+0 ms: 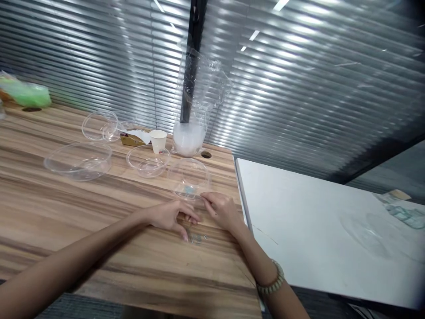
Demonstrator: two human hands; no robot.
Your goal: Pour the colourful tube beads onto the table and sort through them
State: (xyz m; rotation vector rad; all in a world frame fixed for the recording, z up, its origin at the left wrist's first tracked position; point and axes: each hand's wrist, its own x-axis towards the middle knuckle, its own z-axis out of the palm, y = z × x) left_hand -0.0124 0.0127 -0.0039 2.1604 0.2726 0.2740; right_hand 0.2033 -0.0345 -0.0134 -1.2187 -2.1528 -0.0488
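Beside slatted blinds [299, 88], the wood-grain table [66, 212] bears clear bowls [190, 175].

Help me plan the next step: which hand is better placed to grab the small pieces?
Likely the left hand: its thumb is beside the small pieces; the right hand is at a bowl.

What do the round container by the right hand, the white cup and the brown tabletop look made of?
Round container: probably clear, glossy plastic; brown grain shows through and its rim catches light.
White cup: likely paper with a matte finish, given its opaque, dull wall; plastic is possible.
Tabletop: streaked grain suggests wood or laminate, fairly matte.
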